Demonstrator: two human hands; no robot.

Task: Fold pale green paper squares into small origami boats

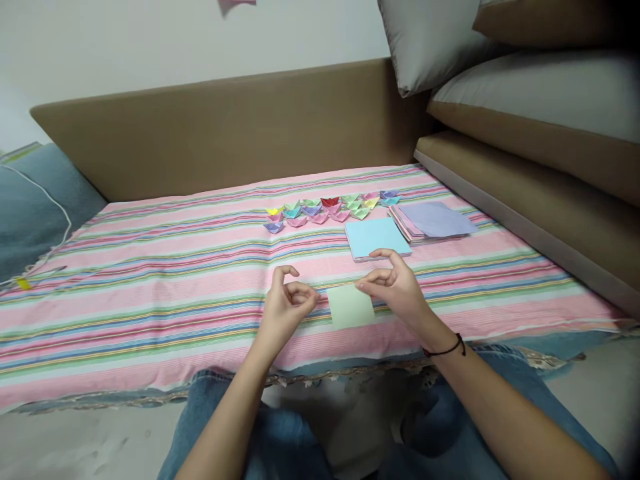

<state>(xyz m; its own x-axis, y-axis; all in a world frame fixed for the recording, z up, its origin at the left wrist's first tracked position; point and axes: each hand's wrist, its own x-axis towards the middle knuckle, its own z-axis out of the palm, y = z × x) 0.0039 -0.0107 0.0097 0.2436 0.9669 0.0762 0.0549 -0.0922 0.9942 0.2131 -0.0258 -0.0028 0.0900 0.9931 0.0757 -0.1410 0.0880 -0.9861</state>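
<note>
A pale green square of paper hangs over the striped cloth, its upper right corner pinched in my right hand. The index finger of that hand is raised and curled. My left hand is just left of the sheet, thumb and fingertips pressed together. A narrow gap shows between those fingertips and the paper's edge, and I see nothing in them. Beyond my right hand lies a stack of light blue paper. Behind the stack, several small folded paper boats in many colours stand in rows.
A pink striped cloth covers the surface before me. Loose purple and pink sheets lie right of the blue stack. Brown and grey cushions are piled at the right. A brown backrest runs behind; a white cable trails at the left.
</note>
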